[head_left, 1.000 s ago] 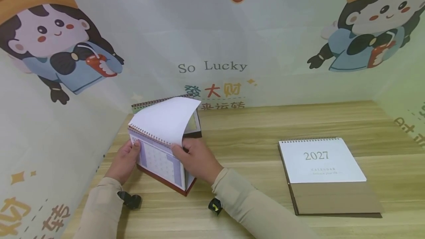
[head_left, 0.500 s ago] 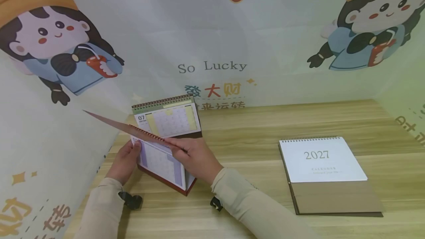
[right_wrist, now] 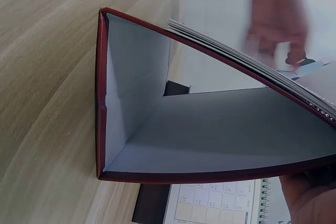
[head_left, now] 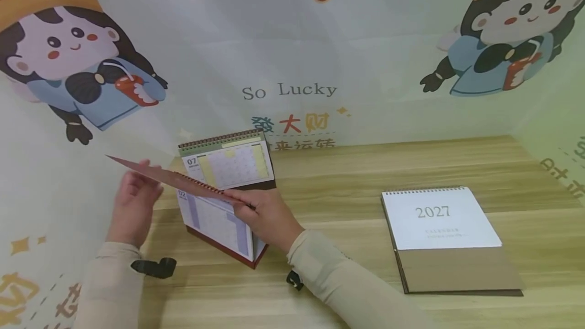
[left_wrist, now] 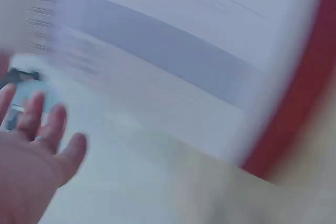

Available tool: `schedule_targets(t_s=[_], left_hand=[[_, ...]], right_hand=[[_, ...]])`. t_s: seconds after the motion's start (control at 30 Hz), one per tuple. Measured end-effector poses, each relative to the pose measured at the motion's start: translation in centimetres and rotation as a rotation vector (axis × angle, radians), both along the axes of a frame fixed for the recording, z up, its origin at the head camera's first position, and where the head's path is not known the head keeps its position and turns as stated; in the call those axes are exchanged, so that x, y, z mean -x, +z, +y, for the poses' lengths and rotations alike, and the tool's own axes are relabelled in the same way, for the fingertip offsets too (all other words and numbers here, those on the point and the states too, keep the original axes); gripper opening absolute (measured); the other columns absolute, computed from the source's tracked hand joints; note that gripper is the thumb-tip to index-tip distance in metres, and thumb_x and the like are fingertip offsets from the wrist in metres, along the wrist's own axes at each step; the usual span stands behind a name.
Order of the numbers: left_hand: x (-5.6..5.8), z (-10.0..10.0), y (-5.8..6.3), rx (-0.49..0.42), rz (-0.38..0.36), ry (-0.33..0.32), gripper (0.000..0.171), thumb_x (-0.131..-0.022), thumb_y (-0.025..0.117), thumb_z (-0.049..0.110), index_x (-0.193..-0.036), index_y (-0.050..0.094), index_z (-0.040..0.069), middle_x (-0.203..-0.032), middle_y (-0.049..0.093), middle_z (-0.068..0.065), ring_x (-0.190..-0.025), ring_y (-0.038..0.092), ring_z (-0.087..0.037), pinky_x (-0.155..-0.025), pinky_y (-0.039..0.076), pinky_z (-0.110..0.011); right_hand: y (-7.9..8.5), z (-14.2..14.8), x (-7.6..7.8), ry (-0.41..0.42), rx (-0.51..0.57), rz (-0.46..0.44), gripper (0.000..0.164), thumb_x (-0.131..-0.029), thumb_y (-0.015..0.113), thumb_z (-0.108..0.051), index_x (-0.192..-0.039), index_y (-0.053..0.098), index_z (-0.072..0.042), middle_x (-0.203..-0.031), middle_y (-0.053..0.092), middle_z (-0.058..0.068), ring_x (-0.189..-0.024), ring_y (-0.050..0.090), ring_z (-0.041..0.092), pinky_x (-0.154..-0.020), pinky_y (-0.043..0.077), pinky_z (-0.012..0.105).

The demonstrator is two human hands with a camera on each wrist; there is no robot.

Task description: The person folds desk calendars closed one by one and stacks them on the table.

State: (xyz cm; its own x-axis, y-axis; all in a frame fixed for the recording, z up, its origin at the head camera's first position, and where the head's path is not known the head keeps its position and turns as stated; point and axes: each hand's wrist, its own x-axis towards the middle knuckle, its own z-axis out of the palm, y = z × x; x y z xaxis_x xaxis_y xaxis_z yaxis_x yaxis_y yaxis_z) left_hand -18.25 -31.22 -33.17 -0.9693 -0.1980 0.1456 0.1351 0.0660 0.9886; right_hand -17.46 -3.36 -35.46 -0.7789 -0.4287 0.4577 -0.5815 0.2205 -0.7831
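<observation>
A desk calendar with a purple "02" page [head_left: 219, 230] stands in front of the left side of the wall. Its red-brown base [right_wrist: 101, 93] shows as a hollow triangle in the right wrist view. A reddish-brown sheet [head_left: 166, 177] sticks out from its spiral to the upper left, seen nearly edge-on. My right hand [head_left: 269, 217] grips the calendar's upper right corner by the spiral. My left hand [head_left: 132, 209] is raised beside the sheet, fingers loosely bent, with fingertips close to it; contact is unclear. In the left wrist view the left hand [left_wrist: 39, 156] holds nothing.
Behind the purple calendar stands a green and yellow "07" desk calendar [head_left: 233, 164]. A white "2027" calendar [head_left: 445, 220] on a brown stand sits to the right on the wooden table [head_left: 329, 207]. Printed cloth walls [head_left: 292, 39] enclose the table's back and sides.
A white page curling over the spiral has gone from sight, and the reddish-brown sheet has swung out leftward. My left hand has left the calendar's left edge and risen leftward. The right hand stays.
</observation>
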Motion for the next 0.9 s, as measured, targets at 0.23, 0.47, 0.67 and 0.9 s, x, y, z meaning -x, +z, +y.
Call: schedule_targets(t_s=[0.23,0.47,0.67,0.9], left_hand=[[-2.4,1.5,7.0,-0.46,0.429,0.042,0.047,-0.107,0.041,0.032,-0.127,0.052,-0.009,-0.118,0.061,-0.022,-0.114,0.057,-0.032,-0.103,0.041,-0.033],[-4.8,0.9,7.8,-0.124,0.142,0.308,0.031,-0.103,0.055,0.029,-0.109,0.065,0.001,-0.098,0.062,-0.008,-0.083,0.057,-0.019,-0.073,0.052,-0.018],[-5.5,0.2,5.8,0.604,-0.194,0.097,0.041,-0.103,0.049,0.041,-0.123,0.057,0.006,-0.108,0.064,-0.008,-0.081,0.064,-0.013,-0.064,0.056,-0.026],[-4.3,2.4,2.6,0.739,-0.232,-0.063,0.077,-0.101,0.046,0.054,-0.151,0.028,-0.002,-0.146,0.038,-0.033,-0.127,0.046,-0.051,-0.091,0.049,-0.06]], right_hand=[[-0.2,0.0,0.0,-0.011,0.023,-0.016,0.032,-0.096,0.058,-0.008,-0.125,0.07,-0.012,-0.112,0.071,0.004,-0.074,0.057,0.003,-0.063,0.047,0.015],[-0.1,-0.2,-0.1,-0.022,0.016,-0.062,0.035,-0.094,0.059,-0.006,-0.125,0.071,-0.016,-0.107,0.072,0.0,-0.074,0.059,0.002,-0.063,0.049,0.016],[-0.2,-0.3,-0.1,-0.008,0.031,-0.065,0.029,-0.097,0.064,-0.012,-0.125,0.071,-0.015,-0.111,0.072,-0.001,-0.085,0.063,0.0,-0.074,0.052,0.016],[-0.1,-0.2,-0.1,0.003,0.047,-0.054,0.028,-0.096,0.067,-0.016,-0.124,0.071,-0.014,-0.112,0.072,0.0,-0.089,0.064,-0.001,-0.076,0.052,0.016]])
